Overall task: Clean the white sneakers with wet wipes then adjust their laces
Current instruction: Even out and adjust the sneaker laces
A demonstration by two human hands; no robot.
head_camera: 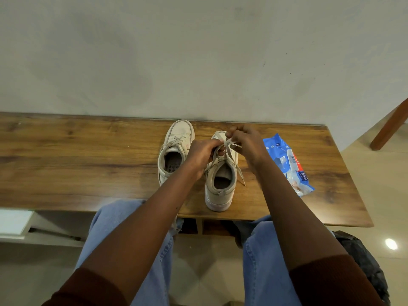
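Two white sneakers stand side by side on the wooden table [77, 155], toes toward the wall. The left sneaker [174, 151] is laced and untouched. Over the right sneaker [219, 184], my left hand [202, 154] pinches a lace loop [217, 151] and my right hand [245, 141] pinches the other lace strand [229, 142]. One loose lace end [241, 177] hangs down the shoe's right side. A blue wet wipes pack [289, 164] lies flat to the right of the shoes.
The table backs against a pale wall. My knees in blue jeans [262, 261] sit under the front edge. A wooden chair leg [390, 127] stands at the far right, and a dark bag [364, 261] lies on the tiled floor.
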